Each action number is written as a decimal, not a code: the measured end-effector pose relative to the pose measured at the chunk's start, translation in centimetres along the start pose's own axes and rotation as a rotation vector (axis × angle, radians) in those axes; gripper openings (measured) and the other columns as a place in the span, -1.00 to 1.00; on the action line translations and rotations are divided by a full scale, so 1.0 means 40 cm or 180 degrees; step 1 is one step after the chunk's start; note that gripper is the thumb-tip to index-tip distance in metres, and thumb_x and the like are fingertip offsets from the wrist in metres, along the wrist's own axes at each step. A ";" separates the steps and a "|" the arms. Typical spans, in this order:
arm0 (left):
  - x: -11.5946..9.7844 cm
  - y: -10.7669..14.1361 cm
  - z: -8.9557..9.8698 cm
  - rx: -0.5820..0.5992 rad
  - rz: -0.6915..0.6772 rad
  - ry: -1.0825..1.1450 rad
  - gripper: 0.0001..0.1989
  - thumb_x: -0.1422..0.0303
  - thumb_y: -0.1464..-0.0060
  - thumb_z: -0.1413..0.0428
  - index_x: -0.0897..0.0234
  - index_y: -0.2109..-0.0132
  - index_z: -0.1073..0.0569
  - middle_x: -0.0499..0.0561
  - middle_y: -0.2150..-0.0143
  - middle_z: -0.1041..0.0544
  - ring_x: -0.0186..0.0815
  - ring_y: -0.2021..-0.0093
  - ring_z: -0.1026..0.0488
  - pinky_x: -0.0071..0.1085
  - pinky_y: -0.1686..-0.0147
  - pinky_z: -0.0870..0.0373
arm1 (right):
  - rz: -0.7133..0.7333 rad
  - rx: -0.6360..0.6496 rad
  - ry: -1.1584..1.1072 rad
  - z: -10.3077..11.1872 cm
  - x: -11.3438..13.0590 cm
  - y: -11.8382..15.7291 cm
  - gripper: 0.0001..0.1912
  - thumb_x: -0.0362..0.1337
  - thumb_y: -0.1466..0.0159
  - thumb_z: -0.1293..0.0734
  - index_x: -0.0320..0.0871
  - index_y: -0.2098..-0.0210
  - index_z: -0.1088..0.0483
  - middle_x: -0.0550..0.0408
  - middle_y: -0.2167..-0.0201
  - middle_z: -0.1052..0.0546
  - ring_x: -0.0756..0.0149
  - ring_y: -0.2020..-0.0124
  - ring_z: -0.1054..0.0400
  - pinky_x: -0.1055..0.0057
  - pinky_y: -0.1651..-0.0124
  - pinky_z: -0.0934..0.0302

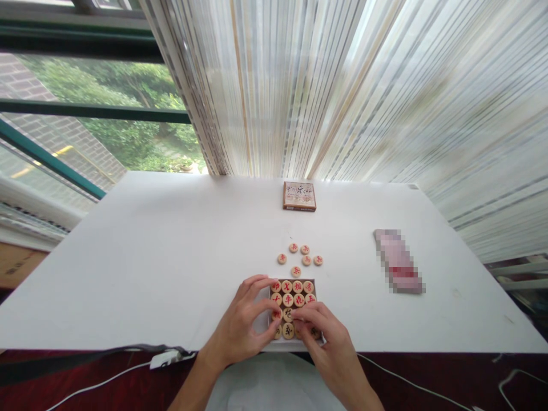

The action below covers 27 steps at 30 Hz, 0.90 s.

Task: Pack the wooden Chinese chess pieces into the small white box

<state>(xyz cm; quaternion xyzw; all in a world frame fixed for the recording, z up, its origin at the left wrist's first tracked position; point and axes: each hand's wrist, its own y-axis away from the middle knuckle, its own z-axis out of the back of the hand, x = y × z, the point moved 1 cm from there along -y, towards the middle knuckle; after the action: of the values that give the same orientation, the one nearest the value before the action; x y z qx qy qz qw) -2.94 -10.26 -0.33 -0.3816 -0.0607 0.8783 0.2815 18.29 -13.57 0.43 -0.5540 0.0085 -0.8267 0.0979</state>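
A shallow box (pixel 315 283) of round wooden Chinese chess pieces lies at the table's front edge. Most of its rows show red characters, while black ones fill the front. My left hand (pixel 244 317) curls over the left side, thumb and index finger around a red chess piece (pixel 276 314) in the third row. Another of its fingers rests on the back left corner. On the right, my right hand (pixel 327 331) is closed, with finger and thumb tips at the right edge of a black chess piece (pixel 287 314). It hides several pieces at the front right.
Several loose red chess pieces (pixel 296 272) lie just behind the box. Farther back sits the printed box lid (pixel 299 196). A blurred pinkish object (pixel 399 261) is on the right of the white table (pixel 171 245). String curtains (pixel 274 85) and a window stand behind.
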 end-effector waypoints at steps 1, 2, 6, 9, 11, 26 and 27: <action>0.000 0.000 0.000 -0.0007 0.0000 0.0006 -0.83 0.50 -0.11 -0.21 0.17 0.16 -0.54 0.09 -0.24 -0.40 -0.04 -0.32 -0.21 -0.02 -0.26 -0.33 | 0.0012 -0.0006 0.0030 -0.004 0.002 0.000 -0.81 -0.22 -0.41 -0.31 -0.02 0.13 -0.58 0.01 0.25 -0.57 0.26 0.29 -0.51 0.45 0.27 -0.45; 0.001 0.000 -0.001 -0.0011 0.0002 0.0015 -0.83 0.50 -0.10 -0.21 0.17 0.16 -0.54 0.09 -0.24 -0.40 -0.03 -0.32 -0.21 -0.01 -0.26 -0.33 | 0.0017 -0.0010 0.0058 -0.009 0.002 0.001 -0.81 -0.21 -0.41 -0.30 -0.02 0.13 -0.58 0.01 0.25 -0.58 0.26 0.29 -0.52 0.45 0.27 -0.45; 0.002 0.001 -0.002 -0.0016 -0.0008 0.0034 -0.82 0.51 -0.10 -0.21 0.17 0.16 -0.53 0.09 -0.24 -0.39 -0.03 -0.32 -0.21 -0.01 -0.26 -0.33 | 0.0014 -0.0065 0.0202 -0.024 -0.004 0.005 -0.83 -0.22 -0.41 -0.31 -0.02 0.13 -0.56 0.03 0.25 -0.63 0.24 0.27 -0.55 0.44 0.24 -0.46; 0.003 0.001 -0.002 0.0001 -0.0007 0.0020 -0.82 0.51 -0.10 -0.21 0.16 0.16 -0.53 0.09 -0.24 -0.39 -0.04 -0.32 -0.21 -0.02 -0.26 -0.33 | -0.0004 -0.0210 0.0380 -0.035 -0.013 0.008 -0.87 -0.21 -0.39 -0.34 -0.03 0.15 -0.54 0.06 0.30 -0.64 0.25 0.35 -0.55 0.44 0.29 -0.45; 0.003 0.002 -0.002 0.0023 0.0003 0.0016 -0.82 0.51 -0.10 -0.20 0.17 0.15 -0.52 0.08 -0.25 -0.38 -0.05 -0.33 -0.20 -0.03 -0.27 -0.32 | -0.0005 -0.0254 0.0489 -0.043 -0.017 0.010 -0.88 -0.21 -0.39 -0.34 -0.03 0.16 -0.53 0.08 0.33 -0.63 0.26 0.38 -0.54 0.43 0.31 -0.43; 0.003 0.001 -0.003 0.0050 0.0041 0.0061 -0.82 0.50 -0.11 -0.20 0.17 0.13 -0.51 0.08 -0.25 -0.38 -0.06 -0.33 -0.18 -0.05 -0.29 -0.28 | 0.0252 -0.0540 0.0859 -0.057 -0.032 0.021 -0.91 -0.30 -0.40 -0.32 -0.04 0.20 -0.48 0.07 0.34 -0.52 0.25 0.37 -0.47 0.39 0.28 -0.39; 0.004 0.001 -0.003 0.0045 0.0042 0.0064 -0.81 0.50 -0.10 -0.20 0.17 0.13 -0.51 0.08 -0.25 -0.38 -0.06 -0.33 -0.18 -0.06 -0.29 -0.28 | 0.0282 -0.0542 0.0864 -0.054 -0.030 0.022 -0.91 -0.31 -0.41 -0.31 -0.04 0.18 -0.47 0.07 0.33 -0.52 0.26 0.38 -0.47 0.40 0.29 -0.39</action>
<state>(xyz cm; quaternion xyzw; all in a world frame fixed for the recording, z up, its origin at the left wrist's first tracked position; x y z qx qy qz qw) -2.95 -10.25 -0.53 -0.3888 -0.0492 0.8767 0.2791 16.89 -14.44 -1.63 -0.4426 0.1162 -0.8851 0.0849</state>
